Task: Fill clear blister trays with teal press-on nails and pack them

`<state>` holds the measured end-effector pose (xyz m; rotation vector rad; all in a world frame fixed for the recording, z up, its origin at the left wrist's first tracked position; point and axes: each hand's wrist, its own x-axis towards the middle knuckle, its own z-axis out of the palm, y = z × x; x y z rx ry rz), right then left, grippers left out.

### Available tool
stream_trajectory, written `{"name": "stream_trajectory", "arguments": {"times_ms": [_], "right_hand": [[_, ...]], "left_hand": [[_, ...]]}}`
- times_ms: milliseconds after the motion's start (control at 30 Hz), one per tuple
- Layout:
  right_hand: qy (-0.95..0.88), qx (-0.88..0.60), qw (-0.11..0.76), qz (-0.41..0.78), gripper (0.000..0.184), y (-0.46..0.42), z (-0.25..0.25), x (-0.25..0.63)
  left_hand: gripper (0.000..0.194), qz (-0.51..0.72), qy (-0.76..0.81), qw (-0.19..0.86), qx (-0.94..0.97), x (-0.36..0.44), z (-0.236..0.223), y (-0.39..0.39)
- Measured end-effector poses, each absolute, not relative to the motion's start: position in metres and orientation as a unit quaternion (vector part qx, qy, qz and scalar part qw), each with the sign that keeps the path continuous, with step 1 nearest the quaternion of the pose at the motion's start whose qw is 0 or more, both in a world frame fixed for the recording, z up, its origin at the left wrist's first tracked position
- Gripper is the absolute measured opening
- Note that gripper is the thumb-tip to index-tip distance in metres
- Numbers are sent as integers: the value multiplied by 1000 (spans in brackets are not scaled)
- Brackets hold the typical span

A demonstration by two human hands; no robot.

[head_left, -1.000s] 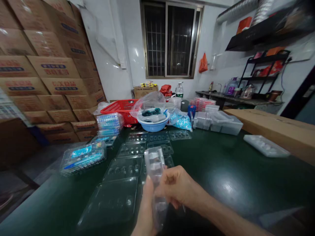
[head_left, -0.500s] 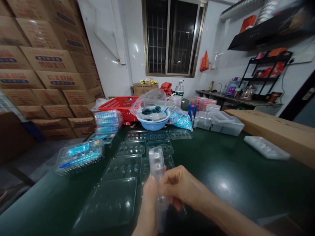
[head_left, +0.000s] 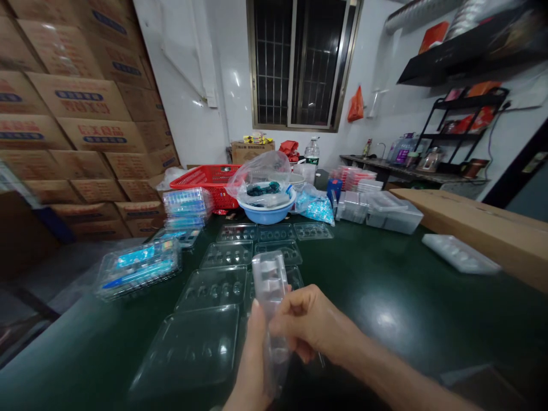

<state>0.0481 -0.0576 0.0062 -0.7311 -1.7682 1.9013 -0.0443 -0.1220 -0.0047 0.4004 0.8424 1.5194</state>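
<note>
Upright in front of me is a stack of clear plastic trays (head_left: 270, 274), seen nearly edge-on. My left hand (head_left: 252, 354) is closed round its left side, thumb pointing up along it. At its right side my right hand (head_left: 306, 322) pinches the edge with bent fingers; the fingertips are partly hidden. Beneath and beyond the hands, clear moulded trays (head_left: 214, 289) lie in rows on the dark green table (head_left: 363, 342). The nearest clear tray (head_left: 188, 348) lies to the left of my left hand.
Filled blue packs (head_left: 141, 265) are stacked at the left. Behind the rows stand a blue basin (head_left: 268, 214), a red basket (head_left: 214, 180) and a bag of blue packets (head_left: 317, 205). Clear boxes (head_left: 394, 214), another tray stack (head_left: 460, 253) and a carton (head_left: 483, 228) are at the right.
The tray stack has turned slightly, showing more of its moulded face, and its top has shifted a little left. Both hands stay on it.
</note>
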Motion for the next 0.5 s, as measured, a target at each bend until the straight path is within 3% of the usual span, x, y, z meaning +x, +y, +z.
{"name": "stream_trajectory", "arguments": {"times_ms": [500], "right_hand": [[-649, -280, 213, 674, 23, -58, 11, 49]], "left_hand": [[75, 659, 372, 639, 141, -48, -12, -116]]}}
